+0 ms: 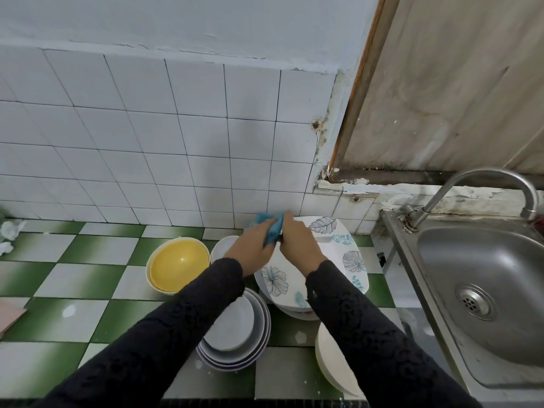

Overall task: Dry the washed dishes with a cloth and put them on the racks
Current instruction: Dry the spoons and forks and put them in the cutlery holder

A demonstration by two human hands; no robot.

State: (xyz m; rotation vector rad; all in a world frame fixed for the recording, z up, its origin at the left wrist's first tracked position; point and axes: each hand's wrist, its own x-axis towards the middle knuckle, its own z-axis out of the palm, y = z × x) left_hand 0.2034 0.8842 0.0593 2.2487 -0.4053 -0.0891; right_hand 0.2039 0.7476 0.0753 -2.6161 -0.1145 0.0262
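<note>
Above the leaf-print plates (pixel 350 260) stacked on the tiled surface (pixel 88 275), the left hand (pixel 253 245) clutched the blue cloth (pixel 272 231), and the right hand (pixel 297 242) pinched it too, fingers curled. The plates looked stiff, wet-slick and breakable, probably best gripped by the rim. No writing was legible.

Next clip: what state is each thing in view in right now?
blue cloth: bunched, held between both hands
left hand: grips the cloth
right hand: grips the cloth
leaf-patterned plate: flat, topping a stack
yellow bowl: upright, empty
grey plates: stacked, face up
tap: no water running
sink: empty
</note>
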